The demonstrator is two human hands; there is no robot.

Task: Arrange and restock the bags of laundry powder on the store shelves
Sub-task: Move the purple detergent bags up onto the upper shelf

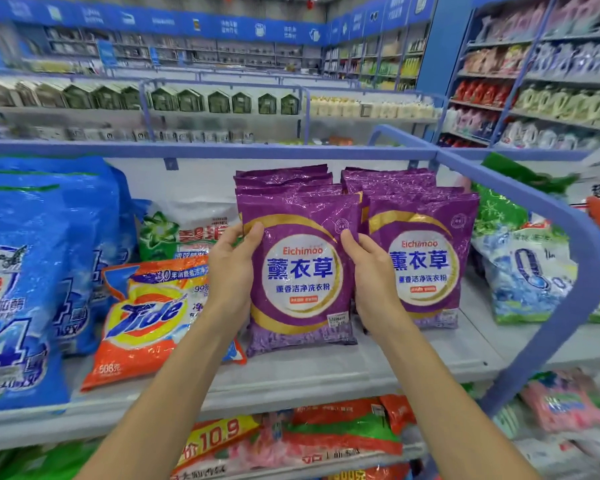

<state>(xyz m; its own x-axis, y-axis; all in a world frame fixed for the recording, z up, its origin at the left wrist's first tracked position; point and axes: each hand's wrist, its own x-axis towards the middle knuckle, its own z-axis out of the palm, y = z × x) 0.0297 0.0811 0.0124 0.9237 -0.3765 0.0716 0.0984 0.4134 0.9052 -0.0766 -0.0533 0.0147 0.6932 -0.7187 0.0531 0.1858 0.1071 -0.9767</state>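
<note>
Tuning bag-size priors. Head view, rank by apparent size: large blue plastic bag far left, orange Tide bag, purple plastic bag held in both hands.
1. Large blue plastic bag: largest, though nearest the camera and cropped.
2-3. Orange Tide bag and purple plastic bag: look alike; Tide partly hidden, so unranked.

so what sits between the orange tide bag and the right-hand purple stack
In the head view, the left purple stack, its front bag gripped by the left hand and right hand.
</note>
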